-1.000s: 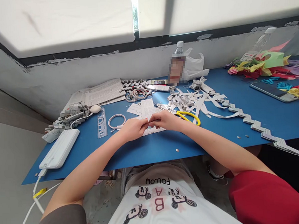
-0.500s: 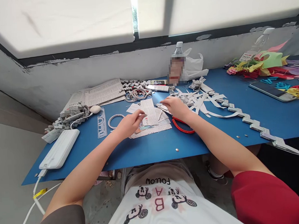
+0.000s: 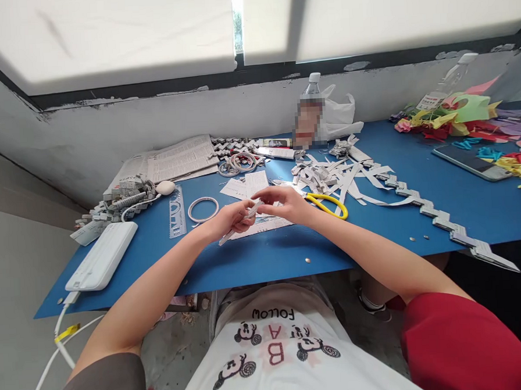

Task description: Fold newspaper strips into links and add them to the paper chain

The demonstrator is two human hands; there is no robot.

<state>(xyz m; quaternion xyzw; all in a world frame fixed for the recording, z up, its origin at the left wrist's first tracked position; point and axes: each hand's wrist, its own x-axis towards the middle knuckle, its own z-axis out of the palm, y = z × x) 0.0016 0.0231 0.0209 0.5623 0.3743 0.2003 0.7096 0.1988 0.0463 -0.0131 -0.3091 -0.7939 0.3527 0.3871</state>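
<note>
My left hand (image 3: 235, 218) is closed around a narrow strip of printed paper (image 3: 226, 237), whose lower end sticks out below the fingers. Bent in front of it, my right hand (image 3: 283, 204) pinches the upper end of the same strip with thumb and fingertips. Under both hands lie loose printed sheets (image 3: 256, 183), partly covered. Just right of my right hand rests a pair of scissors with a yellow handle (image 3: 334, 205). A ring of white tape (image 3: 203, 210) lies left of my left hand.
A clear ruler (image 3: 176, 212) and white power bank (image 3: 102, 257) are at left, with folded paper (image 3: 116, 202) behind. Paper strips (image 3: 351, 178) and a folded paper chain (image 3: 436, 215) spread rightward. A bottle (image 3: 311, 87), phone (image 3: 470, 160) and coloured paper (image 3: 461, 114) stand or lie farther back.
My hands have come together, the right one moving left and down to the strip. The scissors, showing a red handle under my right hand before, now show a yellow one.
</note>
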